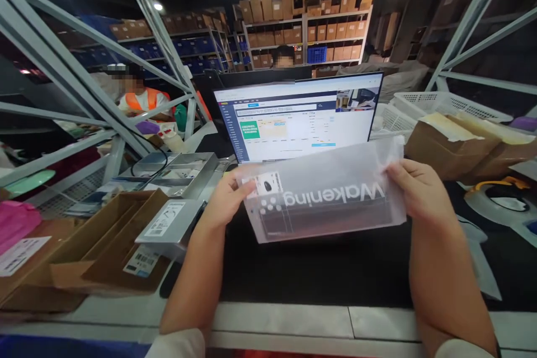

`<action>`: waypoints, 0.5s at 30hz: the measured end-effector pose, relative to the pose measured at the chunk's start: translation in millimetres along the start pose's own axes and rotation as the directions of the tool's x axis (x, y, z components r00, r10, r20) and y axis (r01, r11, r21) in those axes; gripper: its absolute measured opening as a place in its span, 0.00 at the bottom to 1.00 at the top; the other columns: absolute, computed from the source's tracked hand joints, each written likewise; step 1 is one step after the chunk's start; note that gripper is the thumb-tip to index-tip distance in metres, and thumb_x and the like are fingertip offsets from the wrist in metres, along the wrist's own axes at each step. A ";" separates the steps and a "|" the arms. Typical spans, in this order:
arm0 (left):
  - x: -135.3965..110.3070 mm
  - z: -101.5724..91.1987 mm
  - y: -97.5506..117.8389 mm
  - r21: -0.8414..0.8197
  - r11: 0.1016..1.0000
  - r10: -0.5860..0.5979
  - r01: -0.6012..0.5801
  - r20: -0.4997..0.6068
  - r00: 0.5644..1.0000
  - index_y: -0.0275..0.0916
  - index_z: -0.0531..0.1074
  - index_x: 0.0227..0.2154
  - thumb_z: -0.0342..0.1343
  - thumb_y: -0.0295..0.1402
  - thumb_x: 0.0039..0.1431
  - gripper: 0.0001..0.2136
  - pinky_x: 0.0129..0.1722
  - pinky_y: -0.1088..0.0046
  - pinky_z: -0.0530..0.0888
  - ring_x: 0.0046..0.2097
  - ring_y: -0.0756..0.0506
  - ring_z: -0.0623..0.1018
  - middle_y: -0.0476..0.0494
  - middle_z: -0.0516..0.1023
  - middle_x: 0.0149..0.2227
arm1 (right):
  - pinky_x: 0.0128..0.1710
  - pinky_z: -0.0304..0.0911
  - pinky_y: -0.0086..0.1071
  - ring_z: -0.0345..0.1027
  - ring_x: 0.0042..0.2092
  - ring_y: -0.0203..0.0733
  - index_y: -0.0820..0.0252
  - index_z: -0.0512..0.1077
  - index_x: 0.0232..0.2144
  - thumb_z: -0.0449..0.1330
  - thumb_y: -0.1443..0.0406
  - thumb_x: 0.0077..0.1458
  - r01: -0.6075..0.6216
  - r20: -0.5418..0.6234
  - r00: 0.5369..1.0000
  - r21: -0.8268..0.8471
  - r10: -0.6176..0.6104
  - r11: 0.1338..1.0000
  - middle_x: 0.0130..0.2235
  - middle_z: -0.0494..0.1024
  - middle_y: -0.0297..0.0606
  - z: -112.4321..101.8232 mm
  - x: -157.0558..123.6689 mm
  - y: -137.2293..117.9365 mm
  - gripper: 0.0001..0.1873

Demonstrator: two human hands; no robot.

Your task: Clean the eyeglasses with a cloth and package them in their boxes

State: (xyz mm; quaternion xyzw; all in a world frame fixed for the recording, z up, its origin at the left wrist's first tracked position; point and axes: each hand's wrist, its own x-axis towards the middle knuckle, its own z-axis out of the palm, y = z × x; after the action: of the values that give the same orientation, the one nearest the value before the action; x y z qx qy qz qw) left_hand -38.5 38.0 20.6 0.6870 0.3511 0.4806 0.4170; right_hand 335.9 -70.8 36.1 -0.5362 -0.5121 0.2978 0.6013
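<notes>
A frosted plastic bag [327, 215] printed "Wakening" is stretched between my two hands, its lettering upside down. Something dark shows through its lower half, too dim to name. My left hand [224, 196] pinches the bag's left end, thumb beside a white label [268, 183] with a dark oval picture. Its right end is gripped by my right hand [422, 187], thumb on the near face. The bag hangs above a black mat [319, 274], in front of a lit monitor [289, 117] whose lower edge it covers.
Open cardboard boxes [109, 235] and a grey box with a label [165, 221] stand at left. A tape roll [503, 201], brown boxes [444, 134] and a white basket [448, 103] lie right. A person in an orange vest [146, 100] is beyond the metal frame.
</notes>
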 end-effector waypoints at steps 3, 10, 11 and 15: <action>-14.5 19.5 32.6 0.185 0.961 0.229 -0.203 -0.129 0.965 0.44 0.75 0.55 0.66 0.43 0.57 0.23 0.48 0.66 0.76 0.47 0.41 0.80 0.40 0.81 0.47 | 0.23 0.58 0.27 0.63 0.25 0.35 0.58 0.78 0.26 0.64 0.43 0.55 0.080 0.194 0.980 -0.146 -0.051 0.986 0.25 0.74 0.35 0.6 -16.3 -16.8 0.24; -1.0 88.8 100.1 0.226 0.875 0.271 -0.427 0.503 0.821 0.40 0.79 0.46 0.56 0.41 0.66 0.13 0.47 0.70 0.73 0.45 0.44 0.80 0.43 0.82 0.44 | 0.25 0.57 0.28 0.62 0.25 0.36 0.61 0.74 0.25 0.54 0.44 0.63 0.318 0.573 0.816 -0.332 -0.078 0.888 0.23 0.72 0.36 21.3 -27.1 -33.7 0.29; 3.9 95.6 101.4 0.228 0.879 0.248 -0.418 0.530 0.811 0.39 0.80 0.43 0.54 0.41 0.67 0.13 0.43 0.71 0.73 0.41 0.44 0.79 0.44 0.82 0.39 | 0.26 0.58 0.28 0.63 0.26 0.37 0.60 0.75 0.26 0.53 0.44 0.64 0.317 0.568 0.819 -0.336 -0.077 0.887 0.25 0.73 0.37 23.6 -26.1 -32.2 0.29; 12.0 112.1 100.9 0.249 0.887 0.208 -0.389 0.537 0.818 0.38 0.79 0.36 0.52 0.38 0.67 0.13 0.39 0.70 0.71 0.33 0.46 0.76 0.46 0.79 0.30 | 0.30 0.66 0.30 0.70 0.31 0.42 0.58 0.76 0.30 0.57 0.43 0.60 0.305 0.532 0.844 -0.369 -0.069 0.878 0.30 0.78 0.38 23.8 -23.2 -26.8 0.26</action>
State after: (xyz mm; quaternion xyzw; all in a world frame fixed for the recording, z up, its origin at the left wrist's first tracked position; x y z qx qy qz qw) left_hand 80.1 -18.8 95.6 0.8963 0.1975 0.2785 0.2829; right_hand 301.6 -90.4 52.3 -0.5073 -0.7557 0.2416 0.3364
